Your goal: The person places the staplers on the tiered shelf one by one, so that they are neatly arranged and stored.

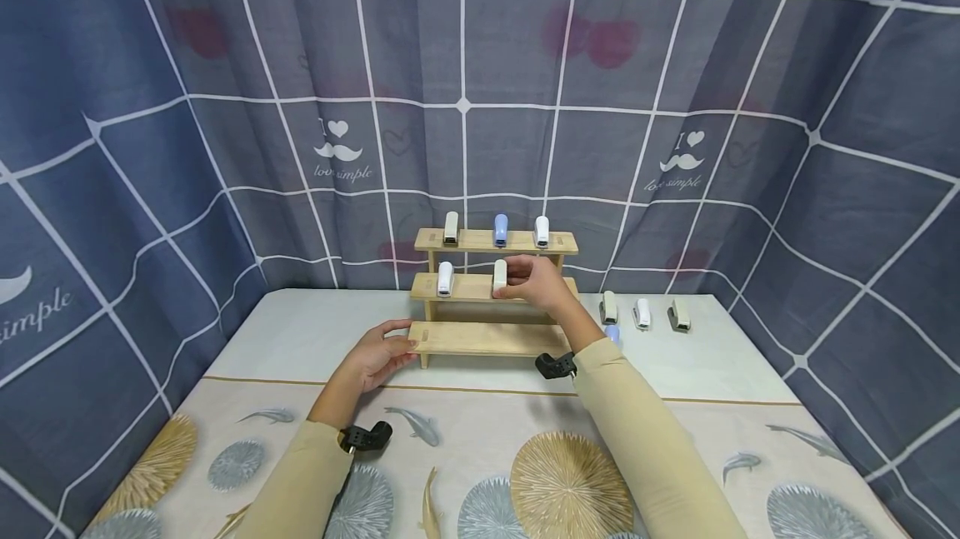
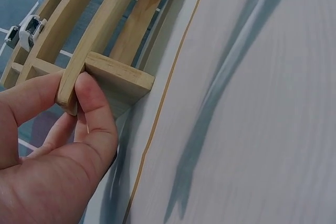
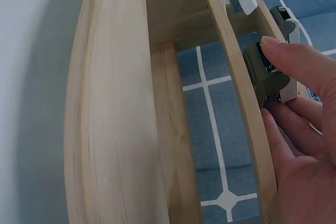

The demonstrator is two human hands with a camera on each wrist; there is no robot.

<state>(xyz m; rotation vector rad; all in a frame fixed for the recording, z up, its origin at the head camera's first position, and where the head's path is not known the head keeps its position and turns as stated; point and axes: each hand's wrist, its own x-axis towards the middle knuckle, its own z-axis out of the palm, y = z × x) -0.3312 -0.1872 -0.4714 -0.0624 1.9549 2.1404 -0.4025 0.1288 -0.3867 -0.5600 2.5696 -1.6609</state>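
Right grip [image 1: 534, 281], pinching one cream mini stapler [image 1: 499, 276] at the middle tier [image 1: 472, 286] of a three-tier wooden display stand [image 1: 442, 339]; one white stapler [image 1: 445, 279] to its left on that tier, and three staplers [image 1: 500, 229] (cream, blue, white) above it on the top tier [image 1: 476, 240]. Left grip [image 1: 378, 353], lower and to the left, pinching the left end of the lowest tier [image 1: 510, 341]. Right of both grips, on the surface [image 1: 300, 331]: four staplers [image 1: 642, 313] (two cream, one white, one blue partly behind the sleeve [image 1: 645, 422]).
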